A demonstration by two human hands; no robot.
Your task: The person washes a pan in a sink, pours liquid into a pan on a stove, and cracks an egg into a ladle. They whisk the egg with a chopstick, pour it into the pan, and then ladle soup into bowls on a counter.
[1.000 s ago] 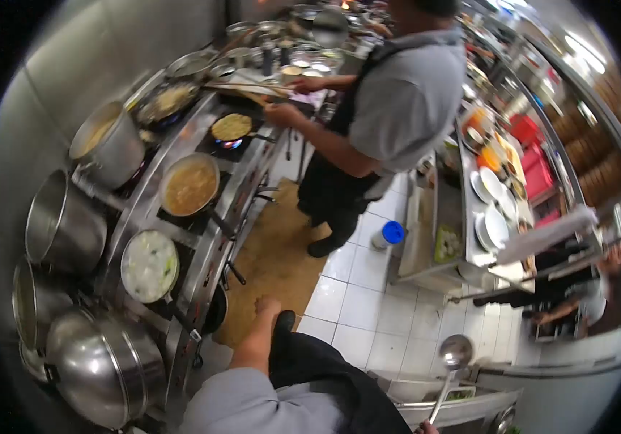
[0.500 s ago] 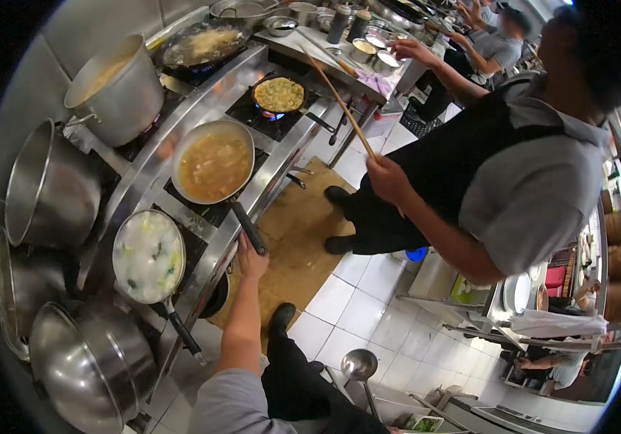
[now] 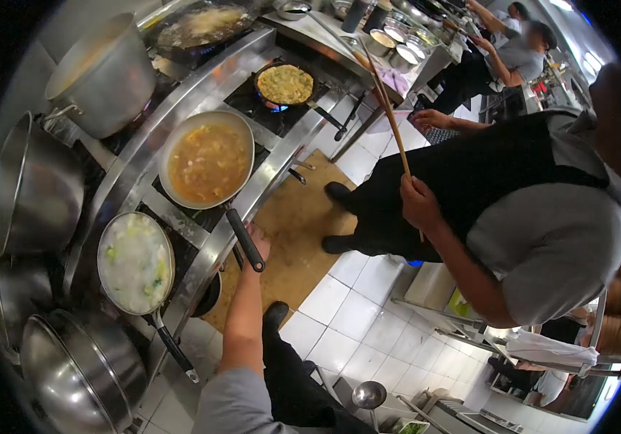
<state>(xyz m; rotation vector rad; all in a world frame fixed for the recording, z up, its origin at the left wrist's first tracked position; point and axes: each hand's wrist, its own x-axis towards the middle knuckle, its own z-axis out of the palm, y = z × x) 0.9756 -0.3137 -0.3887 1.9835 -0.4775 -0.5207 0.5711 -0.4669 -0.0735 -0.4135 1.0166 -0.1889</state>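
My left hand [image 3: 256,244] reaches to the stove's front edge, beneath the black handle of a frying pan [image 3: 241,124] of bubbling orange-brown sauce with pieces in it. The handle passes over the hand, and my fingers are hidden, so what they touch does not show. To the left, a second frying pan [image 3: 139,266] holds a steaming pale liquid with green and yellow pieces. My right hand is out of view. Low in the view is a metal ladle [image 3: 369,395]; whether anyone holds it cannot be seen.
A small black pan [image 3: 313,102] with an omelette-like round sits over a blue flame. Large steel pots [image 3: 118,79] and bowls [image 3: 79,369] line the stove's back. On the right, a co-worker [image 3: 520,195] holds long chopsticks [image 3: 394,130]. Several metal containers [image 3: 402,58] stand on the counter beyond.
The view has shifted slightly. My left hand stays under the pan handle, its fingers now more hidden. The co-worker's far hand has lowered from above the containers.
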